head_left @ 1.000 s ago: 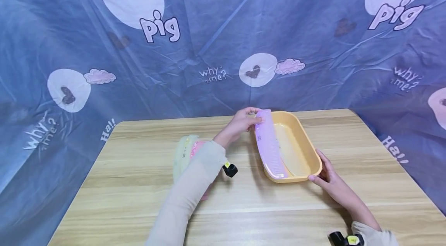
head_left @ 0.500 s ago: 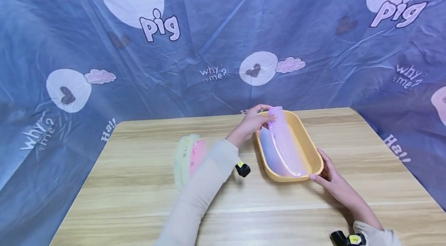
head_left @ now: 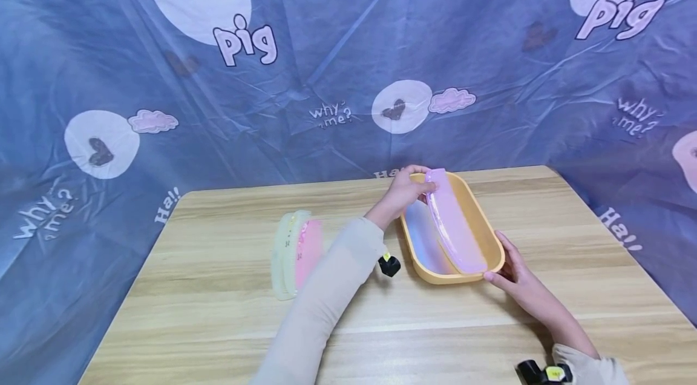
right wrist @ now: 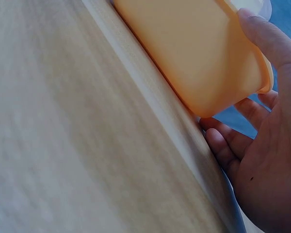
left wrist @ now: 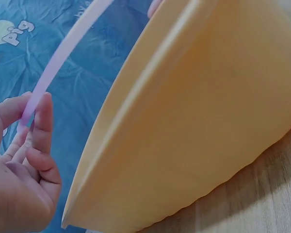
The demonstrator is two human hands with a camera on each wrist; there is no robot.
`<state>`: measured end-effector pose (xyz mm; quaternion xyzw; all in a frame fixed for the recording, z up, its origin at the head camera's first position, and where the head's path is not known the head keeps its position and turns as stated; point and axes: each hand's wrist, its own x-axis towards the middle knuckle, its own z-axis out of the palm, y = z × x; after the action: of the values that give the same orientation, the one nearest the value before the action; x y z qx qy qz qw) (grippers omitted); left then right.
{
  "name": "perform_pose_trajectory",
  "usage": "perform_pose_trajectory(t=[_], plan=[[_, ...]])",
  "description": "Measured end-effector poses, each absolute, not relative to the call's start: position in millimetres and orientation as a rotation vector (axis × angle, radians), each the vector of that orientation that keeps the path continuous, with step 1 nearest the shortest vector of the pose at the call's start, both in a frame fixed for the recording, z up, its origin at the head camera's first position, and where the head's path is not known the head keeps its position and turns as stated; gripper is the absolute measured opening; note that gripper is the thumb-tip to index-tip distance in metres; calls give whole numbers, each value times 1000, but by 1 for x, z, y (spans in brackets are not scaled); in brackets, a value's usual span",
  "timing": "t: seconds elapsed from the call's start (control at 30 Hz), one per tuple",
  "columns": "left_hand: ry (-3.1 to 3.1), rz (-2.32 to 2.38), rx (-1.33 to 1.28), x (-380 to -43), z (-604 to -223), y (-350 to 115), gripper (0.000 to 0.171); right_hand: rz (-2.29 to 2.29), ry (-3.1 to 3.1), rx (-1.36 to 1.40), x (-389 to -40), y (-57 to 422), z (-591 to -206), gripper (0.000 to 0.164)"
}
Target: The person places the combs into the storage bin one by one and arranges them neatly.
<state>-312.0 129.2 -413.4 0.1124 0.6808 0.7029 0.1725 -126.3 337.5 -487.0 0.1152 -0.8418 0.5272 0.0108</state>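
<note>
My left hand (head_left: pixel 405 192) pinches the far end of a purple comb (head_left: pixel 457 224) between thumb and fingers. The comb slants across the mouth of a yellow rectangular plastic tray (head_left: pixel 443 280), its near end by the front rim. In the left wrist view the comb (left wrist: pixel 58 60) appears edge-on, apart from the tray wall (left wrist: pixel 208 111). My right hand (head_left: pixel 523 288) grips the tray's near right corner, thumb on the rim and fingers round the outside. Left of the comb, a blue-to-pink surface (head_left: pixel 427 246) shows inside the tray; its kind is unclear.
A pale green comb (head_left: pixel 283 255) and a pink comb (head_left: pixel 307 249) lie side by side on the wooden table (head_left: pixel 207 276), partly behind my left sleeve (head_left: pixel 327 306). A blue printed cloth (head_left: pixel 327 58) hangs behind the table.
My left hand has carried the purple comb rightward from the tray's left rim to over its middle, uncovering the blue-to-pink surface. The right hand keeps its grip on the corner.
</note>
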Motion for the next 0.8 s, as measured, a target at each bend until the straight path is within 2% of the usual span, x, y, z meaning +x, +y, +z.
perform_pose_trajectory(t=[0.8], plan=[[2024,1942,336,-318,-424,142,32,1660,-2634,333,-125,338,-486,83]])
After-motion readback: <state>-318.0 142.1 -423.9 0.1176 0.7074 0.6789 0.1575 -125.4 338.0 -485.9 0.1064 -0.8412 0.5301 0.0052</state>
